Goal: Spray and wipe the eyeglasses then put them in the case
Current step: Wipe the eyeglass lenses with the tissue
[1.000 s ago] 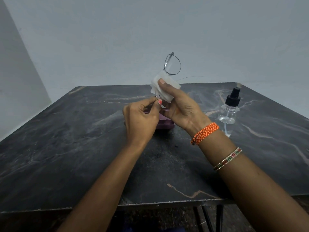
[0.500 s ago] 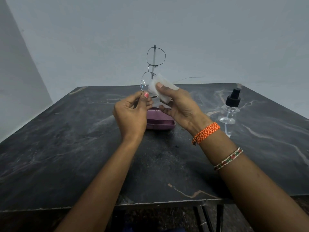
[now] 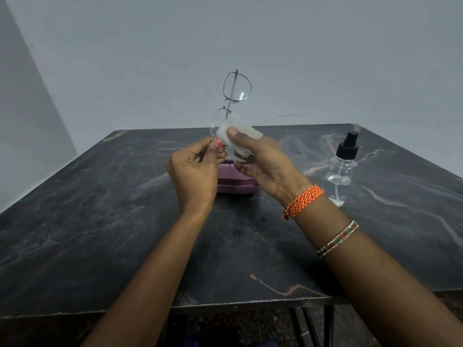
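Thin wire-framed eyeglasses [image 3: 236, 87] stand on end above the table, one lens over the other. My left hand [image 3: 194, 172] pinches the bottom edge of the frame between thumb and fingers. My right hand [image 3: 265, 161] holds a folded white cloth [image 3: 235, 132] pressed against the lower lens, thumb on top. The purple glasses case [image 3: 235, 182] lies shut on the table behind my hands, partly hidden by them. A clear spray bottle with a black pump [image 3: 342, 164] stands to the right.
The dark marble table [image 3: 100, 221] has its front edge near me and a grey wall behind. Metal legs show under the front edge at the lower right.
The glasses were turned from edge-on to facing me, with both lenses stacked upright. My left hand shifted left and my right hand keeps the cloth on the lower lens.
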